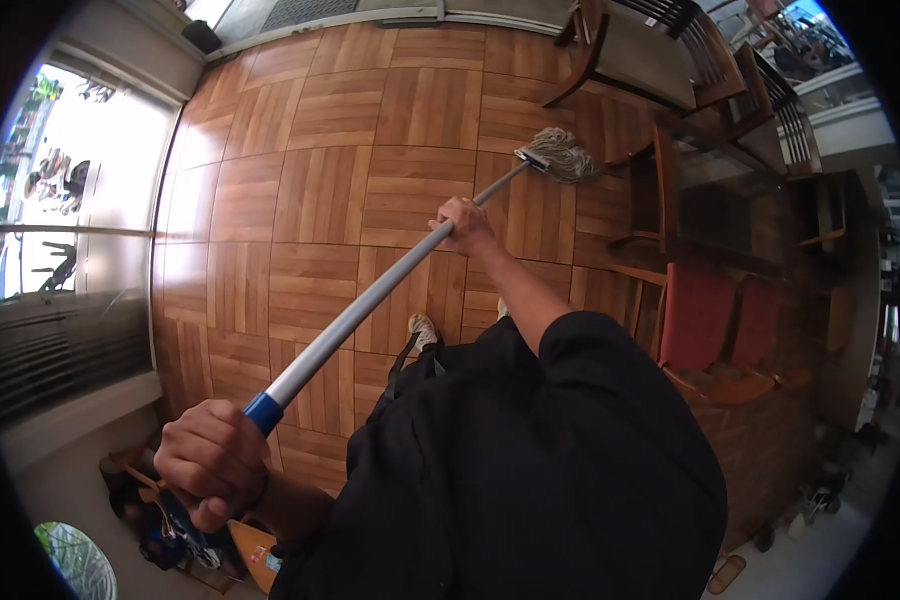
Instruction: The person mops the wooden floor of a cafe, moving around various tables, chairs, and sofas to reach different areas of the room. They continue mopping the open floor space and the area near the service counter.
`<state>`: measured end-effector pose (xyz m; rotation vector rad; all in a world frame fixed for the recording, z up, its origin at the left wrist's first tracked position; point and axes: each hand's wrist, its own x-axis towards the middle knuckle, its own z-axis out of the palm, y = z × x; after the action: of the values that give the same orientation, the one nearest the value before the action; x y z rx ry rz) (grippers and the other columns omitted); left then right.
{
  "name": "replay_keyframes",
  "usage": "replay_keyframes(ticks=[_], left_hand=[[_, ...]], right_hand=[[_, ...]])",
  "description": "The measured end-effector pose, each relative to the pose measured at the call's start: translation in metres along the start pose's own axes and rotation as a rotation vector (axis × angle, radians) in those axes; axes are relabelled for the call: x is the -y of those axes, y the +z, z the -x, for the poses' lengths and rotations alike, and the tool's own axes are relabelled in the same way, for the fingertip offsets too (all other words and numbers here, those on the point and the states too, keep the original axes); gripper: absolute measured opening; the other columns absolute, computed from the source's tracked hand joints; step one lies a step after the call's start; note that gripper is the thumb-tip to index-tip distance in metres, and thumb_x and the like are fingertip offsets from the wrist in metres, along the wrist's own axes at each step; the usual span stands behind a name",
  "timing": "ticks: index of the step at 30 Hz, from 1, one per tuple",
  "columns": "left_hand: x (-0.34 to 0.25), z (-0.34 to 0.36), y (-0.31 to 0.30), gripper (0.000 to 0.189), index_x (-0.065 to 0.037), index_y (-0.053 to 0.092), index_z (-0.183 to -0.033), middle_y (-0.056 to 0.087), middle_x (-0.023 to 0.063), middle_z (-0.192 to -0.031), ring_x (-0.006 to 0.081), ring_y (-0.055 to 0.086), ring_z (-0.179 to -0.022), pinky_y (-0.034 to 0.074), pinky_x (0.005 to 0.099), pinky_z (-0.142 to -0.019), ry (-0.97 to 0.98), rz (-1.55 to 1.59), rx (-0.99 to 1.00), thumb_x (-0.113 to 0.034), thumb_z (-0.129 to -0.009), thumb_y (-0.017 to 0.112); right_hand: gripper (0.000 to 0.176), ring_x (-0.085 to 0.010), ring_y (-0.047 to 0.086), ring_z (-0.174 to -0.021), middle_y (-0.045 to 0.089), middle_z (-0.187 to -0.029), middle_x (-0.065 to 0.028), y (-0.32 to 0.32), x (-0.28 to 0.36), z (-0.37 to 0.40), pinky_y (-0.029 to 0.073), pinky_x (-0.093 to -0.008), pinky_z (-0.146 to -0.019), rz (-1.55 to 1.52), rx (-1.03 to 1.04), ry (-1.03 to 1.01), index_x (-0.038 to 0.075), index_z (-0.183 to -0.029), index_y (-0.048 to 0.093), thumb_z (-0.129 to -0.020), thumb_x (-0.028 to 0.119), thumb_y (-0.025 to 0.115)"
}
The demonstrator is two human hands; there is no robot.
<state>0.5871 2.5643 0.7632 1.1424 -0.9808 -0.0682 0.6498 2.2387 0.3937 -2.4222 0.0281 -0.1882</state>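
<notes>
A string mop (360,309) with a grey metal handle slants across the view from lower left to upper right. Around the blue grip at its upper end, my left hand (211,462) is closed. Farther down the pole, my right hand (462,226) is wrapped round it, arm stretched forward. The mop head (562,155), a bundle of off-white strands, lies on the brown parquet floor (320,205) near the chairs.
Wooden chairs (645,65) with pale seats stand at the upper right, beside a dark glass-topped table (730,210). Red-backed chairs (695,315) are to my right. A bright window or glass door (80,170) borders the left side. My shoe (423,330) shows below.
</notes>
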Motion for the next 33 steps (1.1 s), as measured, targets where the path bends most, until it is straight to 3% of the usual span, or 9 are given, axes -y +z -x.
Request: replay_keyframes(ticks=[4, 8, 10, 12, 14, 17, 24, 32, 33], left_hand=[[-0.072, 0.054, -0.03, 0.037, -0.013, 0.045, -0.052, 0.049, -0.0028, -0.043, 0.0084, 0.048, -0.036, 0.043, 0.0213, -0.043, 0.048, -0.194, -0.126, -0.018, -0.082, 0.065], [-0.14, 0.109, -0.035, 0.039, -0.02, 0.041, -0.054, 0.042, -0.0096, -0.044, 0.0026, 0.04, -0.035, 0.036, 0.0187, -0.042, 0.13, -0.352, -0.205, -0.028, -0.082, 0.067], [-0.161, 0.125, -0.023, 0.038, -0.02, 0.041, -0.055, 0.041, -0.0106, -0.044, 0.0013, 0.04, -0.036, 0.036, 0.0185, -0.044, 0.15, -0.383, -0.215, -0.028, -0.08, 0.069], [-0.171, 0.114, -0.004, 0.041, -0.011, 0.04, -0.065, 0.036, -0.0018, -0.053, 0.0128, 0.04, -0.045, 0.042, 0.0306, -0.048, 0.166, -0.463, 0.004, -0.035, -0.093, 0.058], [-0.17, 0.124, 0.013, 0.041, -0.01, 0.04, -0.066, 0.038, -0.0014, -0.053, 0.0129, 0.042, -0.045, 0.043, 0.0307, -0.046, 0.228, -0.481, -0.115, -0.035, -0.094, 0.058], [-0.178, 0.148, 0.037, 0.041, -0.011, 0.042, -0.068, 0.038, -0.0022, -0.057, 0.0123, 0.038, -0.047, 0.039, 0.0291, -0.047, 0.271, -0.501, -0.369, -0.038, -0.093, 0.057], [-0.179, 0.163, 0.047, 0.037, -0.014, 0.042, -0.069, 0.038, -0.0027, -0.062, 0.0122, 0.038, -0.053, 0.034, 0.0297, -0.052, 0.261, -0.277, -0.359, -0.039, -0.093, 0.056], [-0.107, 0.114, 0.097, 0.034, -0.012, 0.041, -0.067, 0.037, -0.0027, -0.056, 0.0101, 0.038, -0.051, 0.037, 0.0282, -0.051, 0.273, -0.026, -0.23, -0.031, -0.092, 0.054], [-0.11, 0.123, 0.102, 0.037, -0.02, 0.042, -0.056, 0.042, -0.0108, -0.044, 0.0015, 0.041, -0.038, 0.036, 0.0183, -0.05, 0.183, -0.012, -0.515, -0.027, -0.077, 0.072]], right_hand=[[0.02, -0.0285, 0.055, -0.112, 0.062, -0.108, -0.0066, 0.074, 0.1, -0.019, 0.047, -0.0478, -0.092, 0.034, 0.118, -0.135, 0.015, -0.076, 0.067, -0.082, 0.033, 0.072], [0.015, -0.0292, 0.055, -0.112, 0.063, -0.109, -0.0065, 0.121, 0.206, -0.006, 0.045, -0.0497, -0.094, 0.026, 0.138, -0.317, 0.017, -0.076, 0.068, -0.079, 0.031, 0.073], [0.014, -0.0292, 0.058, -0.109, 0.064, -0.105, -0.0077, 0.141, 0.234, -0.006, 0.046, -0.0489, -0.092, 0.019, 0.344, -0.461, 0.016, -0.075, 0.068, -0.076, 0.029, 0.073], [0.013, -0.0292, 0.061, -0.105, 0.066, -0.099, -0.0087, 0.17, 0.25, -0.004, 0.048, -0.0479, -0.09, -0.002, 0.554, -0.539, 0.015, -0.074, 0.068, -0.074, 0.028, 0.071], [0.013, -0.0292, 0.064, -0.099, 0.067, -0.091, -0.0098, 0.197, 0.257, 0.002, 0.05, -0.0467, -0.087, -0.037, 0.771, -0.552, 0.014, -0.074, 0.068, -0.072, 0.026, 0.07], [0.012, -0.0294, 0.066, -0.092, 0.067, -0.082, -0.0105, 0.199, 0.268, 0.029, 0.051, -0.0467, -0.085, -0.061, 0.737, -0.571, 0.013, -0.073, 0.068, -0.072, 0.024, 0.067], [0.008, -0.0325, 0.065, -0.094, 0.067, -0.083, -0.0101, 0.144, 0.216, 0.079, 0.05, -0.0476, -0.089, -0.09, 0.576, -0.433, 0.012, -0.074, 0.068, -0.072, 0.019, 0.064], [0.009, -0.0335, 0.066, -0.094, 0.067, -0.087, -0.0136, 0.018, 0.087, 0.133, 0.05, -0.0481, -0.089, -0.054, 0.369, -0.138, 0.011, -0.075, 0.066, -0.078, 0.019, 0.063], [0.009, -0.0334, 0.066, -0.093, 0.067, -0.087, -0.0136, 0.006, 0.069, 0.143, 0.05, -0.0482, -0.088, -0.046, 0.337, -0.116, 0.011, -0.075, 0.065, -0.078, 0.02, 0.063]])
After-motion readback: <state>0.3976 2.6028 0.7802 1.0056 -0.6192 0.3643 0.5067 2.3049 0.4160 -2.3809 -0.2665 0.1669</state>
